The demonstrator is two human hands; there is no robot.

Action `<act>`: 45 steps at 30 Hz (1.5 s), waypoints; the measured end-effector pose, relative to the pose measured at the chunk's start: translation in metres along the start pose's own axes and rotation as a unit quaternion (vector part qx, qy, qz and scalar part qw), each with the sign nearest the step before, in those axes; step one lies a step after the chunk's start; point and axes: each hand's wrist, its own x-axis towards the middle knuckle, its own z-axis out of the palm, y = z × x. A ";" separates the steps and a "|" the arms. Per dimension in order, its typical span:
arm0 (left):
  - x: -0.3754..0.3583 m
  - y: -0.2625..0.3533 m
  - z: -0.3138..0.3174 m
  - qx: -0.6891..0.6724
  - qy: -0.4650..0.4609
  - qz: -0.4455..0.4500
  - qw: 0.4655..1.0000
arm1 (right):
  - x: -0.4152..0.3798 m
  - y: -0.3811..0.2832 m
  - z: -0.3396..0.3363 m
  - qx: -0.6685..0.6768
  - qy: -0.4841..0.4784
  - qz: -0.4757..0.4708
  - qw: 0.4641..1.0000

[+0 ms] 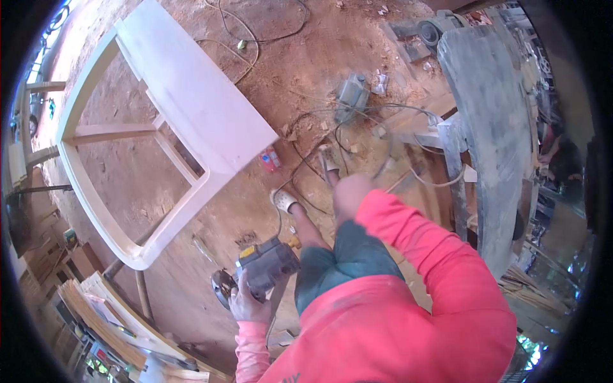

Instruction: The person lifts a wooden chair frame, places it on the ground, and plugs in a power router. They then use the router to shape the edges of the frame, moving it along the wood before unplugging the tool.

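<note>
My left hand [248,302], pale with dust or a glove, is wrapped around a power tool [271,265]. The tool has a dark boxy body, a yellow label and a round black part at its left end. It is held off the ground, beside my left thigh. My right hand [351,196] is in front of my knees, smeared by motion, with its fingers hidden. Up and left of the tool stands a large pale wooden frame [191,83] with a broad flat panel, a curved rim and inner crossbars.
A grey-green machine [352,99] lies on the dirt floor among tangled cables [255,54]. To the right stands a long dusty board [488,140]. Stacked wood strips [96,319] lie at lower left. A red packet [270,159] is near my feet.
</note>
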 end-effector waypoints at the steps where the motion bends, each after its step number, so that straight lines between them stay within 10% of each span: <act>1: 0.003 0.008 -0.003 0.003 -0.005 0.002 1.000 | -0.003 -0.028 -0.004 -0.028 -0.030 -0.084 0.996; 6: 0.015 0.039 -0.012 0.050 -0.048 0.047 0.997 | -0.026 -0.104 -0.006 0.113 0.012 -0.326 0.939; 13: 0.058 0.102 0.010 0.035 -0.072 0.181 0.980 | -0.038 -0.062 -0.033 0.263 0.142 -0.386 0.873; 20: 0.116 0.234 0.006 0.044 -0.083 0.261 0.961 | -0.052 0.091 -0.044 0.223 0.179 -0.120 0.951; 25: 0.147 0.332 -0.002 0.062 -0.109 0.300 0.946 | -0.087 0.143 -0.063 0.490 0.227 -0.136 0.831; 33: 0.223 0.442 -0.053 0.104 -0.113 0.432 0.889 | -0.124 0.214 -0.104 0.532 0.370 -0.053 0.759; 39: 0.287 0.495 -0.131 0.161 -0.079 0.510 0.841 | -0.138 0.277 -0.008 0.484 0.223 0.134 0.835; 45: 0.376 0.510 -0.206 0.186 -0.012 0.563 0.806 | -0.147 0.270 0.084 0.482 0.170 0.325 0.796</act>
